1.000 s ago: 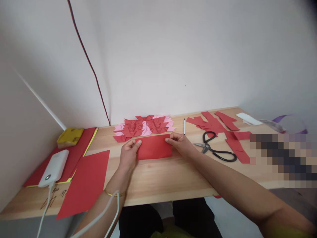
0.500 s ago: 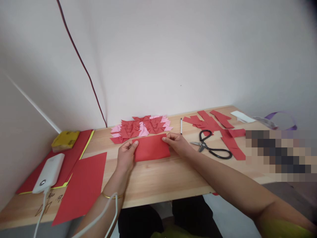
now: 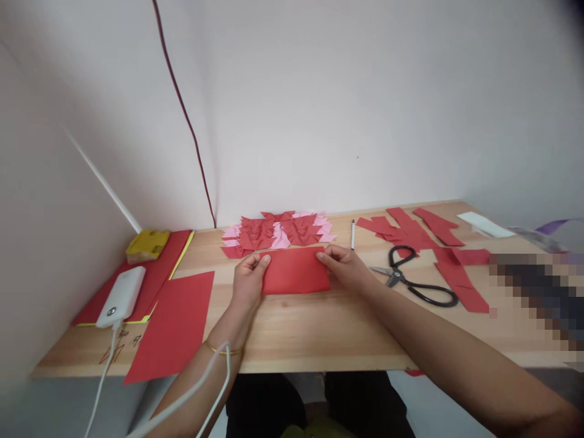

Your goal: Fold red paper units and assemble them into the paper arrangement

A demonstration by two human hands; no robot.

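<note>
A rectangular piece of red paper (image 3: 295, 272), which looks folded, is held up just above the table between both hands. My left hand (image 3: 249, 277) pinches its upper left corner, thumb in front. At the upper right corner my right hand (image 3: 340, 263) grips it the same way. Behind the paper lie rows of folded red and pink paper pieces (image 3: 278, 231). Right of my right hand are open black-handled scissors (image 3: 398, 275) and a white pen (image 3: 353, 234). A flat red sheet (image 3: 176, 325) lies left of my left forearm.
On the left, a white power bank (image 3: 122, 296) with a cable and a yellow packet (image 3: 146, 245) rest on red and yellow sheets. Red paper offcuts (image 3: 406, 231) and a white strip (image 3: 484, 224) lie at the right. The wall (image 3: 319, 109) rises behind the wooden table (image 3: 314, 347).
The camera view has turned slightly left, so everything sits further right in the picture. Both hands keep hold of the red paper at its upper corners.
</note>
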